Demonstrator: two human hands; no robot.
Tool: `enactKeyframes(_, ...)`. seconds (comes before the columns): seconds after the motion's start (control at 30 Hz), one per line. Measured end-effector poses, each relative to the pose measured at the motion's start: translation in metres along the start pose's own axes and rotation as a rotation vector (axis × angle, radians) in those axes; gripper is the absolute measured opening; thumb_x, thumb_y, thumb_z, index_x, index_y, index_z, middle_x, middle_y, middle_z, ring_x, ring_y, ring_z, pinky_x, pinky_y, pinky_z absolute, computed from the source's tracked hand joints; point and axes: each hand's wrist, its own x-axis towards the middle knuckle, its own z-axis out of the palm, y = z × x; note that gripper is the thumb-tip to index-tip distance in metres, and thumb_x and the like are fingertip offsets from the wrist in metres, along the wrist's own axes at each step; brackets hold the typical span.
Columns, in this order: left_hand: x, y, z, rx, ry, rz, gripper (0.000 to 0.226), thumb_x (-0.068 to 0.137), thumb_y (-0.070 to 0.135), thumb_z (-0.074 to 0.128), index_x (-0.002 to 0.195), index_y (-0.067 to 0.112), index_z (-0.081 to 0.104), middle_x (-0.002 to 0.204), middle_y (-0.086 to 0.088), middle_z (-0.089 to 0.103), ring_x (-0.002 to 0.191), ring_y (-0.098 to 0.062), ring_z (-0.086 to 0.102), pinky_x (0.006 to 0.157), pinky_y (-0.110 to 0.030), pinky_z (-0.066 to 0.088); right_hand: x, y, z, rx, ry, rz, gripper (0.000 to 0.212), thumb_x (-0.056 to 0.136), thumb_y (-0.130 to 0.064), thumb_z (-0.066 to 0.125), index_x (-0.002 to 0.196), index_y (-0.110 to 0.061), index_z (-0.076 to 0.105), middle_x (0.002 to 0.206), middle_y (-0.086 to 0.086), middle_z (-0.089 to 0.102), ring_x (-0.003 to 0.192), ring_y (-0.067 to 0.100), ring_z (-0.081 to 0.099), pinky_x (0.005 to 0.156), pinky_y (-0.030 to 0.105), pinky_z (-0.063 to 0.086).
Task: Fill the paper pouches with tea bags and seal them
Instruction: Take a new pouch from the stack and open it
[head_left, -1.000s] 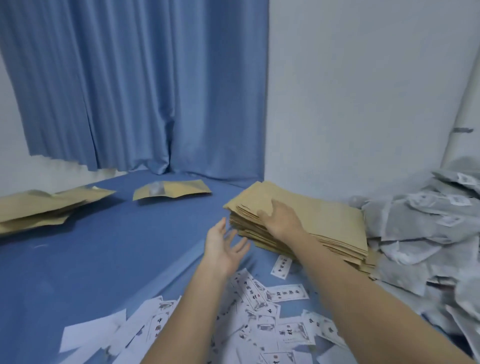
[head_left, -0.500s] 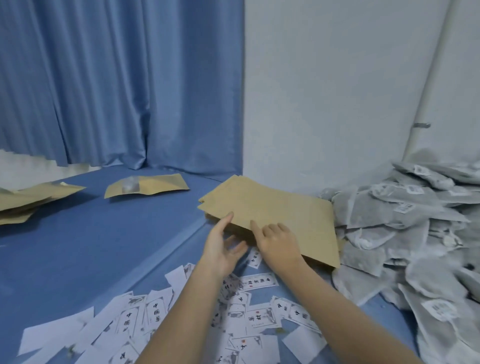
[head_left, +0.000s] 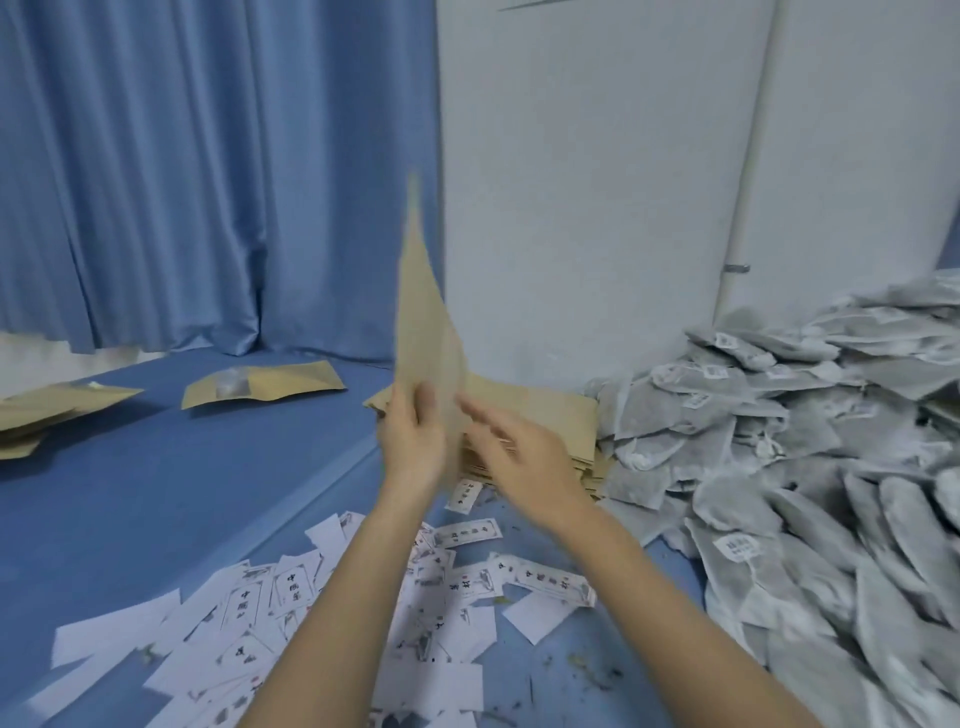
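Paper pouch (head_left: 423, 332): upright, blurred, above pouch stack (head_left: 535, 415); lower edge pinched by left hand (head_left: 413, 441) fingers. Right hand (head_left: 524, 457): fingers extended at same edge; contact unclear. Tea bags (head_left: 810, 457) heaped right.

A paper pouch (head_left: 426, 332) stands upright above the middle of the table (head_left: 156, 493), its lower end between the left hand (head_left: 413, 441) and the right hand (head_left: 519, 457). Behind the hands lies the stack of paper pouches (head_left: 540, 415), against the wall (head_left: 597, 182). Right of the stack, touching it, a heap of tea bags (head_left: 805, 467) spreads along the table's right side. In front of the hands, printed paper slips (head_left: 291, 597) lie scattered under the forearms. Far left sit 1 filled pouch (head_left: 260, 384) and, further left, a pile of pouches (head_left: 52, 410), before the curtain (head_left: 208, 171).
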Motion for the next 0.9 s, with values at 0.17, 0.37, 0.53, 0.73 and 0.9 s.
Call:
enactKeyframes(0.17,-0.029,0.016,-0.018,0.456,-0.142,0.522,0.098,0.078,-0.018,0.041,0.135,0.057,0.012,0.149,-0.003,0.038,0.132,-0.022,0.040,0.103,-0.033,0.037,-0.007,-0.035,-0.058,1.067,0.243,0.346,0.043,0.091,-0.048,0.043,0.107,-0.013,0.061,0.095,0.004,0.073,0.084,0.015,0.070,0.065,0.026,0.057)
enactKeyframes(0.37,-0.063,-0.008,-0.019,0.913,-0.211,0.634,0.097,0.088,-0.009,0.043,0.134,0.049,-0.020,0.155,-0.004,0.017,0.131,-0.032,0.030,0.108,-0.045,0.024,-0.033,-0.032,-0.088,0.799,0.340,0.471,0.018,0.091,-0.019,0.057,0.079,-0.011,0.067,0.066,-0.002,0.071,0.061,0.011,0.065,0.050,0.019,0.051)
enactKeyframes(0.53,-0.083,-0.030,-0.016,0.939,-0.646,0.358,0.108,0.086,0.020,0.057,0.131,0.036,-0.040,0.158,0.000,-0.010,0.144,-0.025,0.006,0.115,-0.045,0.012,-0.049,-0.002,-0.077,0.785,0.387,0.659,0.014,0.087,-0.002,0.058,0.073,0.001,0.057,0.064,0.013,0.053,0.053,0.017,0.049,0.040,0.020,0.042)
enactKeyframes(0.73,-0.089,-0.020,-0.021,0.280,-0.948,-0.128,0.108,0.069,0.020,0.070,0.150,0.038,0.001,0.156,0.016,0.009,0.140,-0.009,0.019,0.110,-0.035,0.031,-0.066,0.024,-0.062,0.859,0.371,0.794,0.005,0.081,0.000,0.066,0.078,0.004,0.064,0.069,0.012,0.063,0.058,0.020,0.056,0.050,0.022,0.043)
enactKeyframes(0.9,-0.092,0.018,0.022,0.172,-0.324,0.009,0.041,0.076,0.047,0.069,0.113,0.028,0.063,0.115,0.013,0.062,0.099,-0.006,0.057,0.080,-0.020,0.039,-0.069,0.022,-0.055,0.896,0.341,0.749,0.004,0.080,0.001,0.066,0.077,-0.001,0.070,0.071,0.011,0.071,0.060,0.016,0.068,0.048,0.020,0.052)
